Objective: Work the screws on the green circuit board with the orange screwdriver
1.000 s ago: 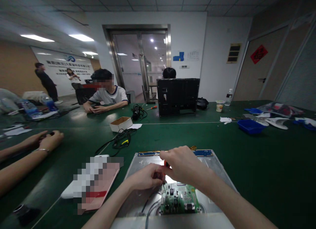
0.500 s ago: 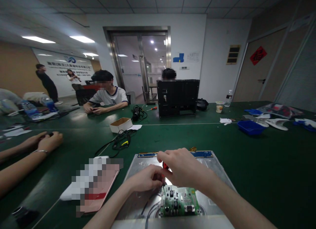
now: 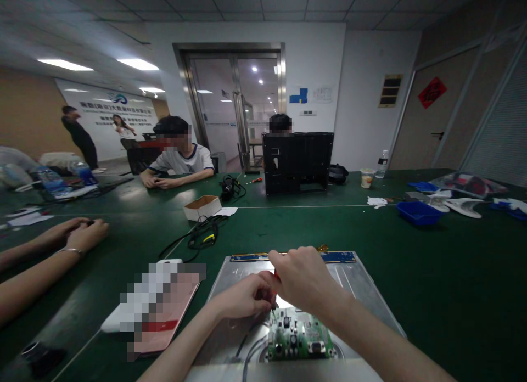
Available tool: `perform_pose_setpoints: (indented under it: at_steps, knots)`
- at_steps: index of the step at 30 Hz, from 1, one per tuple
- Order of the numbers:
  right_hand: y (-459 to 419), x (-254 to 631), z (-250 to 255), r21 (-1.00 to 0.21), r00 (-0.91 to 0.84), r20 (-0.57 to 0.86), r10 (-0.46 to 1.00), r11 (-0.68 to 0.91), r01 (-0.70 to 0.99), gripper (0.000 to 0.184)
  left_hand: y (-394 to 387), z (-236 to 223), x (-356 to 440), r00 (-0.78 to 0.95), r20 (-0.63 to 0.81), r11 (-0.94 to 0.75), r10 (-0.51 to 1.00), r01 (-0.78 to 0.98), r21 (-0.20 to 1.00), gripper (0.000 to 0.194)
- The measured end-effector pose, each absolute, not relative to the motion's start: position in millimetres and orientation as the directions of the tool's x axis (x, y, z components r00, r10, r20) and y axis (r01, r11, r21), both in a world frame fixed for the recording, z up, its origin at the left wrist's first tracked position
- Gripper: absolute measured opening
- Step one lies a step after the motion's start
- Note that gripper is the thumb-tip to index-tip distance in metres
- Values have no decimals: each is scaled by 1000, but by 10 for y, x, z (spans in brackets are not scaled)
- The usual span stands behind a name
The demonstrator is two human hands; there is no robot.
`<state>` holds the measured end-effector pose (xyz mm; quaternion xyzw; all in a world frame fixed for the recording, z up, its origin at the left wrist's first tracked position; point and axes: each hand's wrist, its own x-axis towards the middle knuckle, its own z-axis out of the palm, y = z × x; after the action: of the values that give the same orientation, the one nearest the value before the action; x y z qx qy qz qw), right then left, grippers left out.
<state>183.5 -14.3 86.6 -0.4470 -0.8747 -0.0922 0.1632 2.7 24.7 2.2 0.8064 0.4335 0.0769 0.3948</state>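
Across the green table (image 3: 461, 294), a dull silver metal panel (image 3: 362, 283) lay flat. On its near part sat a green circuit board (image 3: 302, 335), crowded with black components. Over the panel, the right hand (image 3: 302, 272) gripped a red-handled screwdriver (image 3: 274, 299), the left hand (image 3: 247, 297) pinching it lower down.

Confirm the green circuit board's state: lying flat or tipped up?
Flat. The green circuit board lies over the metal panel, component side up, its dark parts facing the camera. Cannot tell whether it's fastened.
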Motion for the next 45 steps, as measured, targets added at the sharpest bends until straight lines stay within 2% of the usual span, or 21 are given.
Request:
perform_pose_setpoints:
  at_steps: [4,7,15,19,21,23,26,30,33,37,41,45]
  knots:
    - [-168,1822,893,-8,-601,339,724,641,767,15,249,-8,28,629,-180,-362,756,631,686,9]
    - [-164,1844,918,-31,-636,326,700,680,732,11,262,-34,17,623,-165,-369,765,633,681,10]
    - [-166,1893,926,-100,-694,331,639,755,648,13,286,-70,-4,647,-120,-390,753,586,711,15]
    - [-147,1912,913,-107,-675,312,668,731,674,10,293,-42,8,676,-158,-376,720,571,730,16]
    - [-124,1913,897,-104,-643,310,700,697,709,15,290,-11,14,693,-170,-382,700,565,731,14]
    - [-99,1907,879,-82,-609,310,730,659,748,21,285,17,18,703,-176,-380,689,558,738,17]
    - [-77,1892,867,-40,-591,312,744,632,774,18,279,26,21,684,-198,-347,702,571,744,19]
    - [-92,1876,890,-41,-634,304,711,675,737,11,268,-3,17,628,-232,-300,743,622,724,18]
    - [-117,1875,917,-51,-671,302,677,714,698,6,258,-28,8,618,-198,-333,761,635,697,16]
    - [-136,1889,930,-78,-681,296,670,728,682,10,256,-63,-7,633,-122,-386,764,600,701,15]
    - [-156,1913,936,-113,-707,306,638,761,638,13,261,-89,-16,628,-133,-393,767,624,675,15]
    - [-187,1922,960,-88,-762,304,571,814,575,15,258,-82,-10,592,-155,-388,791,681,621,17]
